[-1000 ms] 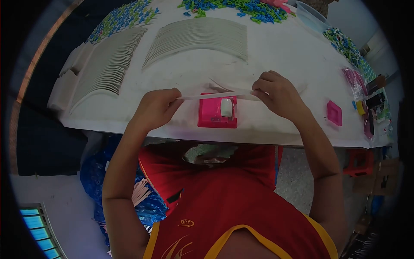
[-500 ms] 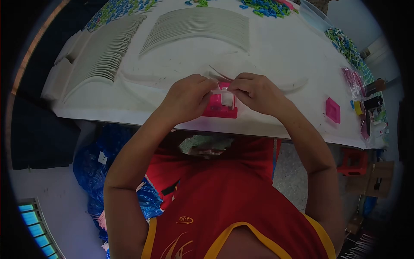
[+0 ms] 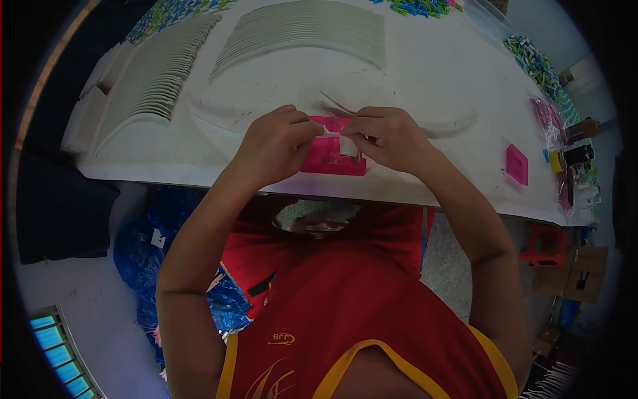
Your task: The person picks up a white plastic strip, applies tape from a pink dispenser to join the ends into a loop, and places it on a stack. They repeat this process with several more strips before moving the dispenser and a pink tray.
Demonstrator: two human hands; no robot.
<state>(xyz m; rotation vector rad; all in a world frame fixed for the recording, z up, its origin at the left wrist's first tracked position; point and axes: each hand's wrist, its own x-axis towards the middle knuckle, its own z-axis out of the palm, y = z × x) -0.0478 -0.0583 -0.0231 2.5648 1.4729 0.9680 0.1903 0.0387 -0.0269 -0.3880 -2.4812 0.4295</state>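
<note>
A: Where are the hands, taking the pink holder as our landmark?

B: Both are right at it. The left hand is at its left side; the right hand is at its right, near the white roll that sits in it.

A: And the fingers?

B: On each hand, thumb and forefinger are pinched together, with no gap that I can see. A short bit of white strip shows between the two pinches, over the holder's far part, and both hands appear to grip it.

A: Does the strip run on past the hands?

B: I cannot tell. A pale curved band lies beyond the holder, to its right, but the right hand hides any join.

A: What else is about?

B: A row of pale curved pieces lies well beyond the holder, and a second row farther to its left. A small pink tray is well apart on its right, on the same white table.
</note>
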